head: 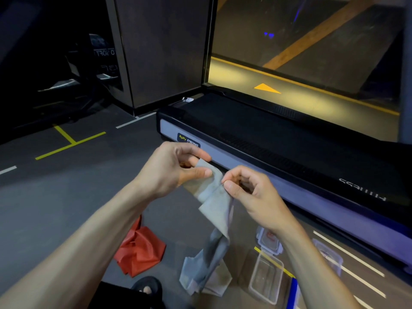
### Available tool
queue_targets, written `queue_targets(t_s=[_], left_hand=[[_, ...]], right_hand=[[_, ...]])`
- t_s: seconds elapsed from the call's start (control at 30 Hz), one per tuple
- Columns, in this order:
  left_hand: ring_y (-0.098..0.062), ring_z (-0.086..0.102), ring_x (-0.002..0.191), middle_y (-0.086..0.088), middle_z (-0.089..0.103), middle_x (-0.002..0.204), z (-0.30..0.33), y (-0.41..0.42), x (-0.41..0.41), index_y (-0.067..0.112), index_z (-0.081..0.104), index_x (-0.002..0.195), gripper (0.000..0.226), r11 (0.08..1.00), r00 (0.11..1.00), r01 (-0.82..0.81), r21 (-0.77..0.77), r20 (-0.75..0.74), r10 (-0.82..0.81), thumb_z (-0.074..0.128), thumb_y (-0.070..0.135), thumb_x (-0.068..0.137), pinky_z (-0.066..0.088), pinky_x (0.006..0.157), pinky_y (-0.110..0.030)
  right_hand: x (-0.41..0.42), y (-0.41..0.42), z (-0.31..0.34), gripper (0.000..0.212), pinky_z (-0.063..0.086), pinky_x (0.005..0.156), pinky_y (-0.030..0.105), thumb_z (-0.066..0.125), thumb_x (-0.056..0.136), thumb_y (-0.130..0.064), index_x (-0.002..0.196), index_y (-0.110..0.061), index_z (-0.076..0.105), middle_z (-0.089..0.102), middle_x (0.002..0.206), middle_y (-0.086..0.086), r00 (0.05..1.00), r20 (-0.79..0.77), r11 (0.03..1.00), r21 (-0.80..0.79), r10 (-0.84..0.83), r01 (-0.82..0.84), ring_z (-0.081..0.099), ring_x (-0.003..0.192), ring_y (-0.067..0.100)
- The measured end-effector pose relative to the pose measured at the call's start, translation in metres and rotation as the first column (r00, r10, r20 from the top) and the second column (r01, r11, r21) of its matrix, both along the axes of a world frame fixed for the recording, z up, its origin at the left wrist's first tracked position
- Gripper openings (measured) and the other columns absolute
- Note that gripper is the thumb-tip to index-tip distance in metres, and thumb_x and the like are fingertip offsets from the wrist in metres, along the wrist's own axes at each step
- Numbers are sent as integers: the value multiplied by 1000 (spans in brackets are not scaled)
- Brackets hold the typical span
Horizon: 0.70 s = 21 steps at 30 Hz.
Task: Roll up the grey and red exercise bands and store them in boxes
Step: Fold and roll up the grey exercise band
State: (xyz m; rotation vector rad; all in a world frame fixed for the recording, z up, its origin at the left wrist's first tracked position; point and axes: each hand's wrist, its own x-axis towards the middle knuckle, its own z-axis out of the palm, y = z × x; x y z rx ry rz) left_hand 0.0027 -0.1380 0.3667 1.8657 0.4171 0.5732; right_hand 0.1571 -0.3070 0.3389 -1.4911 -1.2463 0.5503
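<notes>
The grey exercise band hangs from both hands down to the floor, where its lower end lies crumpled. My left hand pinches the band's top end between thumb and fingers. My right hand pinches the band's edge just to the right of it. The red band lies bunched on the floor below my left forearm. An open clear plastic box sits on the floor to the right of the grey band, with its lid just beyond it. A second clear box is partly hidden behind my right forearm.
A treadmill runs across the floor right behind my hands. The dark gym floor carries yellow and white tape lines. My sandalled foot shows at the bottom edge. A pillar stands at the back.
</notes>
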Motion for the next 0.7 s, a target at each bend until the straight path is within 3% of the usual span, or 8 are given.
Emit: queue_targets(t_s=[0.1,0.17,0.27,0.33,0.43,0.5,0.57,0.7], left_hand=[[-23,68,74,-7,77,81,1,-1,0,21,76,97,34,1000,1000,-5,0,18,5,87,33,67,57,78,-54],[-21,66,71,-8,76,79,2,-2,0,20,76,98,33,1000,999,0,-1,37,0,88,30,68,56,74,-47],[-18,62,66,-6,74,75,2,-3,1,21,74,99,30,998,999,23,59,26,-25,90,20,74,53,68,-43],[-15,59,62,-5,72,72,1,-5,2,23,73,100,27,991,999,49,123,-5,-49,88,15,78,51,63,-41],[-10,54,59,-2,69,70,1,-9,3,25,72,105,31,984,997,77,161,-36,-73,84,11,80,47,62,-27],[-8,51,56,-2,68,70,2,-9,2,29,70,108,35,973,996,82,215,-53,-72,84,14,80,44,60,-25],[-9,50,54,-2,68,72,2,-9,1,33,67,111,40,947,996,62,315,-76,-40,84,18,79,45,58,-25],[-3,50,53,4,68,70,4,-12,0,33,64,116,45,900,997,13,437,-70,20,87,21,78,49,60,-25]], right_hand=[[0,0,-1,10,47,70,24,63,97,0,93,-9,67,63,81,-4,1000,-3,1000,-9,2,-2,55,73,12],[0,0,-1,8,48,75,22,63,97,-1,94,-7,67,68,92,-6,1000,-24,1000,-11,10,-11,60,79,11],[1,-2,2,5,48,98,29,63,96,-12,95,-10,67,65,134,-3,991,-115,997,45,70,-65,66,116,19],[-4,-2,6,5,46,104,24,62,96,-11,95,-10,66,62,140,0,977,-172,990,84,125,-111,60,130,18],[-12,1,5,3,42,99,16,63,96,-6,96,-6,66,65,131,4,980,-111,985,71,166,-159,57,129,7],[-13,2,3,2,42,94,15,64,96,-4,95,-6,66,67,120,1,985,-62,986,45,163,-160,62,114,3],[-12,3,1,6,43,90,16,64,96,-1,94,-7,66,67,105,-7,988,-24,988,28,155,-154,61,96,2],[-13,5,0,5,47,82,25,66,95,-6,93,-10,68,66,86,-10,997,18,997,19,69,-69,61,83,7]])
